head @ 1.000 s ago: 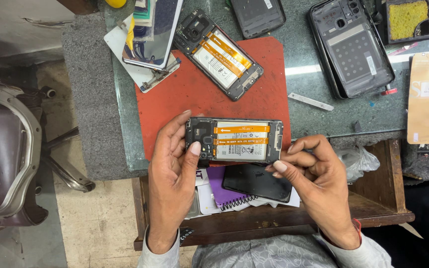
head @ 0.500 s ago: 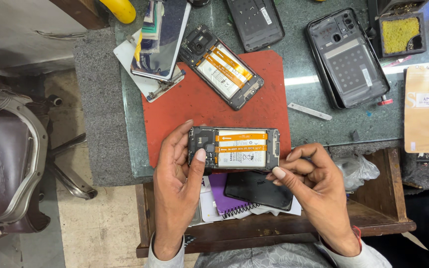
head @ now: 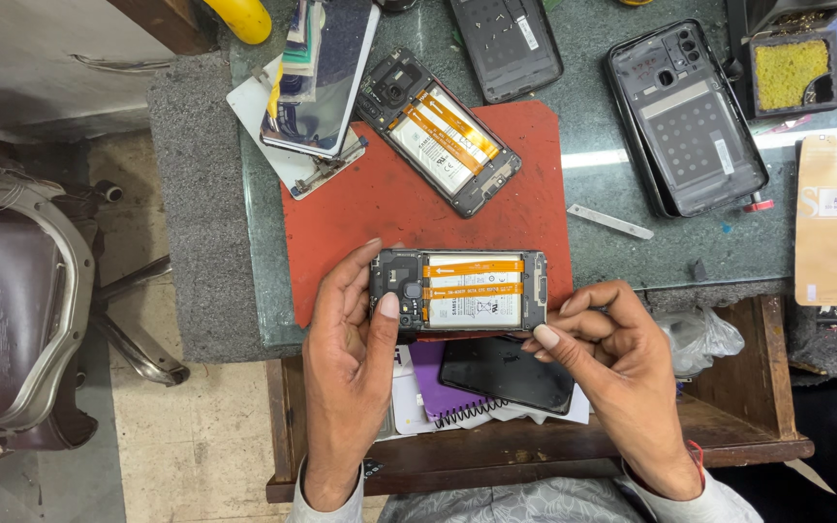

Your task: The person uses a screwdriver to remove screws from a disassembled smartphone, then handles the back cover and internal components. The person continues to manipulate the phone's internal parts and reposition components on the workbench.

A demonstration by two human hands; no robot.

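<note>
An opened phone [head: 459, 291] with its back off, showing a white battery with orange strips, lies sideways over the near edge of a red mat [head: 360, 213]. My left hand [head: 349, 363] grips its left end, thumb on the camera end. My right hand [head: 617, 363] pinches the phone's lower right corner with thumb and fingers. Below the phone, in an open wooden drawer [head: 535, 450], lie a black phone [head: 508, 373] and a purple spiral notebook [head: 430, 387].
A second opened phone [head: 438, 131] lies diagonally on the mat. Stacked screens [head: 317, 82] sit at the back left, two black back covers [head: 506, 44] [head: 685, 116] farther right, a yellow sponge tray [head: 787, 73], a tan packet [head: 835, 218], a metal strip [head: 610, 221]. A chair [head: 21, 310] stands left.
Both hands keep the same hold on the opened phone; its spot over the mat's near edge is unchanged. The view has shifted slightly.
</note>
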